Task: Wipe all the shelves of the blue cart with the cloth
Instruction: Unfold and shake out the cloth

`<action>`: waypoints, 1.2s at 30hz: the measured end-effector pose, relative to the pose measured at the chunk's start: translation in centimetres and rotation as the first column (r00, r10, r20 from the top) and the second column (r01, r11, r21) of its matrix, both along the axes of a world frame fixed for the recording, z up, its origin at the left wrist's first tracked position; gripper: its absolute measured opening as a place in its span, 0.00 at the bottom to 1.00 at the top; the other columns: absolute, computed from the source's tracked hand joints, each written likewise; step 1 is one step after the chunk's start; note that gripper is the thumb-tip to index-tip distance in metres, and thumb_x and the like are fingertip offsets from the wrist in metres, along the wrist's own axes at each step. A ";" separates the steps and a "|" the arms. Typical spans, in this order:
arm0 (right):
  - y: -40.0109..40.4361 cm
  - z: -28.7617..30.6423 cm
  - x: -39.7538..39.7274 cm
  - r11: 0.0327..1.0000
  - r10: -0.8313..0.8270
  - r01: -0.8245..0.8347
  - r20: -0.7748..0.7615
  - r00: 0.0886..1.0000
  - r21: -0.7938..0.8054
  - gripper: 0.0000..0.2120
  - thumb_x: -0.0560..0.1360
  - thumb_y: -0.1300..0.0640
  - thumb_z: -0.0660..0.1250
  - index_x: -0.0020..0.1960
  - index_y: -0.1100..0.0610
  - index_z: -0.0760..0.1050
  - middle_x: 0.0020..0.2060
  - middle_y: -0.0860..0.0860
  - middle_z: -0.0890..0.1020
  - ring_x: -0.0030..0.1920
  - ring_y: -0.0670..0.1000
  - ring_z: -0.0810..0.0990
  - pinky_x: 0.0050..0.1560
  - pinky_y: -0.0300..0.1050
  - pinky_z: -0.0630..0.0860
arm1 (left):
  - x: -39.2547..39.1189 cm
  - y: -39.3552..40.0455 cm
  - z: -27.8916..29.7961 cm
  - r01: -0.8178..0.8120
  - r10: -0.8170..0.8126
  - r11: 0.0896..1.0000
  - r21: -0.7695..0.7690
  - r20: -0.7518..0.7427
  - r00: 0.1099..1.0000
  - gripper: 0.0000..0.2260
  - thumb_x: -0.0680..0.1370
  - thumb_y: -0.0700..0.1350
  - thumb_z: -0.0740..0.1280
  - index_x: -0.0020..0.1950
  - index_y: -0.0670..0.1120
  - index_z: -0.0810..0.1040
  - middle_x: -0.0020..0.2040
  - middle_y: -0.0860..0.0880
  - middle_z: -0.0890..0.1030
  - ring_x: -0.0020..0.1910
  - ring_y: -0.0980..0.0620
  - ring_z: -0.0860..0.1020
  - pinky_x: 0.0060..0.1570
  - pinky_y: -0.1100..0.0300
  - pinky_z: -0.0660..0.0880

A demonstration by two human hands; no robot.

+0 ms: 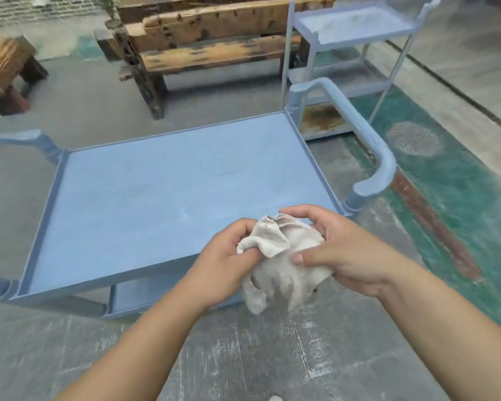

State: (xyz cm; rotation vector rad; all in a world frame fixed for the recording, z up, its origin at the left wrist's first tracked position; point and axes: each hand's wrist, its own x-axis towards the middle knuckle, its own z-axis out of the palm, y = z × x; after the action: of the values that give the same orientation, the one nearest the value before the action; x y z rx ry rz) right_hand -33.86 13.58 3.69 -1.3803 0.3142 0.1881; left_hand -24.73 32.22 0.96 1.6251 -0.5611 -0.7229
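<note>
Left hand (229,256): fingers curled shut, thumb and fingertips pinching a rolled corner of the cloth (284,264). Right hand (339,253): thumb pressed on the cloth's front, other fingers hooked over the top folds, so it's clamped too. Both hands grip the same bundle, w/ the loose tail hanging below them.

Cloth is off-white, bunched, held in the air over the near right corner of the blue cart (171,186), not touching the top shelf (156,198).

Handling, as a guess: light, soft, floppy, no stiffness at all, prob. grippy rather than slick. It will only wipe well if wadded or folded into a pad under a flat palm; pinched by a corner it just drags. Nothing fragile about it.

Top shelf looks bare, w/ a raised rim all round that will catch dirt in the corners. A lower shelf (145,296) shows under the cart's near edge; reaching it means going in from the side, between the posts. Right handle (368,146) and left handle (15,140) stick out past the cart's ends, could snag an arm.

Beyond the cart's far right corner stands a second blue cart (356,27), upright, well apart. Beyond the far edge, a worn wooden bench (214,39). Neither blocks the wiping.
</note>
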 end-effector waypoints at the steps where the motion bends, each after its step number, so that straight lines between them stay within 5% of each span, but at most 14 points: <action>1: 0.0 1.1 0.4 0.999 -0.030 0.031 0.012 0.999 -0.020 0.24 0.68 0.76 0.70 0.61 0.58 0.76 0.52 0.62 0.82 0.48 0.56 0.81 0.48 0.51 0.78 | 0.5 0.4 1.0 -0.019 0.018 1.000 -0.014 -0.019 1.000 0.06 0.73 0.50 0.69 0.49 0.53 0.80 0.46 0.52 0.83 0.45 0.55 0.79 0.47 0.55 0.75; 5: -0.1 4.2 2.4 0.993 -0.075 0.080 0.058 0.996 -0.083 0.12 0.71 0.71 0.69 0.53 0.61 0.78 0.43 0.54 0.84 0.40 0.51 0.81 0.39 0.45 0.78 | 3.3 1.7 3.6 -0.125 0.091 0.980 -0.154 -0.212 0.973 0.06 0.74 0.49 0.67 0.44 0.53 0.84 0.43 0.49 0.84 0.42 0.52 0.81 0.42 0.60 0.77; 9: 1.2 5.8 4.9 0.989 -0.100 0.108 0.083 0.992 -0.105 0.15 0.67 0.63 0.72 0.53 0.60 0.78 0.44 0.56 0.82 0.42 0.54 0.80 0.40 0.48 0.76 | 8.4 3.7 4.9 -0.216 0.075 0.932 -0.292 -0.427 0.901 0.08 0.75 0.47 0.69 0.49 0.44 0.83 0.48 0.41 0.84 0.47 0.45 0.83 0.44 0.54 0.80; 14: 3.2 7.6 8.4 0.930 -0.211 0.251 0.169 0.963 -0.267 0.11 0.73 0.66 0.71 0.52 0.55 0.80 0.47 0.59 0.84 0.43 0.55 0.81 0.44 0.54 0.78 | 13.8 5.2 5.9 -0.094 -0.071 0.933 -0.348 -0.434 0.898 0.08 0.75 0.44 0.67 0.49 0.45 0.84 0.49 0.41 0.84 0.47 0.45 0.83 0.43 0.55 0.79; 16: 3.7 8.3 9.7 0.746 -0.269 0.340 0.207 0.941 -0.573 0.09 0.74 0.62 0.72 0.51 0.50 0.80 0.45 0.55 0.84 0.44 0.53 0.82 0.47 0.56 0.77 | 15.3 5.1 6.2 -0.082 -0.099 0.924 -0.374 -0.440 0.893 0.08 0.76 0.43 0.66 0.51 0.44 0.84 0.50 0.41 0.84 0.49 0.44 0.83 0.43 0.55 0.79; 19: 3.6 9.0 11.2 0.161 -0.290 0.225 0.172 0.941 -0.961 0.10 0.76 0.50 0.69 0.57 0.46 0.78 0.48 0.49 0.84 0.50 0.53 0.80 0.45 0.46 0.74 | 17.2 4.6 6.6 -0.105 -0.107 0.913 -0.394 -0.480 0.871 0.13 0.76 0.45 0.64 0.55 0.41 0.82 0.55 0.38 0.83 0.53 0.42 0.82 0.45 0.53 0.80; 21: 3.0 9.3 12.1 0.043 -0.321 0.109 0.089 0.943 -0.993 0.12 0.78 0.48 0.65 0.61 0.48 0.78 0.49 0.53 0.84 0.53 0.57 0.80 0.49 0.49 0.76 | 18.4 4.1 6.9 -0.147 -0.084 0.914 -0.379 -0.531 0.843 0.15 0.78 0.47 0.63 0.59 0.39 0.80 0.57 0.38 0.82 0.55 0.42 0.82 0.47 0.52 0.80; 23: 2.4 9.5 12.6 0.104 -0.339 0.070 0.031 0.940 -0.992 0.10 0.78 0.49 0.65 0.59 0.47 0.78 0.49 0.52 0.84 0.49 0.54 0.80 0.47 0.50 0.77 | 19.0 3.7 6.9 -0.185 -0.051 0.916 -0.357 -0.560 0.827 0.16 0.80 0.48 0.61 0.61 0.39 0.78 0.58 0.39 0.82 0.56 0.43 0.82 0.49 0.52 0.79; 25: 2.1 9.5 13.2 0.420 -0.355 0.215 0.058 0.933 -0.882 0.07 0.78 0.55 0.65 0.54 0.47 0.79 0.45 0.50 0.83 0.38 0.48 0.80 0.36 0.44 0.76 | 19.0 3.1 6.8 -0.181 -0.025 0.917 -0.356 -0.502 0.864 0.14 0.81 0.47 0.59 0.58 0.41 0.80 0.56 0.41 0.83 0.55 0.44 0.82 0.48 0.54 0.79; 27: 2.2 9.2 14.2 0.776 -0.396 0.347 0.022 0.918 -0.527 0.10 0.78 0.63 0.63 0.52 0.51 0.79 0.39 0.51 0.82 0.31 0.46 0.80 0.29 0.42 0.76 | 18.3 1.9 6.6 -0.116 -0.007 0.936 -0.333 -0.347 0.938 0.13 0.80 0.46 0.61 0.53 0.44 0.83 0.54 0.41 0.84 0.54 0.43 0.82 0.50 0.51 0.79; 28: 2.3 9.1 14.8 0.865 -0.384 0.355 -0.014 0.923 -0.354 0.11 0.79 0.67 0.62 0.52 0.54 0.79 0.37 0.51 0.82 0.31 0.46 0.81 0.28 0.41 0.77 | 17.9 1.2 6.6 -0.058 -0.013 0.954 -0.296 -0.232 0.973 0.13 0.78 0.48 0.61 0.53 0.45 0.83 0.54 0.40 0.84 0.55 0.43 0.81 0.53 0.48 0.77; 32: 0.9 8.9 16.8 0.943 -0.295 0.294 -0.018 0.955 0.154 0.11 0.78 0.67 0.59 0.55 0.65 0.78 0.46 0.60 0.83 0.45 0.54 0.84 0.48 0.46 0.81 | 16.1 -2.3 7.2 0.205 -0.182 0.961 -0.184 0.134 0.974 0.21 0.72 0.53 0.69 0.64 0.51 0.76 0.60 0.50 0.81 0.60 0.51 0.78 0.61 0.54 0.74; 36: -3.0 9.6 17.0 0.904 -0.152 0.135 0.009 0.988 0.405 0.17 0.69 0.63 0.63 0.57 0.67 0.76 0.48 0.61 0.83 0.46 0.56 0.84 0.47 0.45 0.82 | 16.0 -6.1 7.7 0.023 -0.013 0.999 -0.029 0.312 0.950 0.30 0.63 0.53 0.78 0.62 0.56 0.72 0.55 0.59 0.81 0.55 0.58 0.80 0.57 0.52 0.77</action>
State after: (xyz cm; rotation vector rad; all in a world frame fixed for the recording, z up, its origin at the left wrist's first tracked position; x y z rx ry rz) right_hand -16.84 10.63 13.27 -0.9451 0.3213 0.0948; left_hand -8.75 26.16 8.64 1.7175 -0.8120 -0.4677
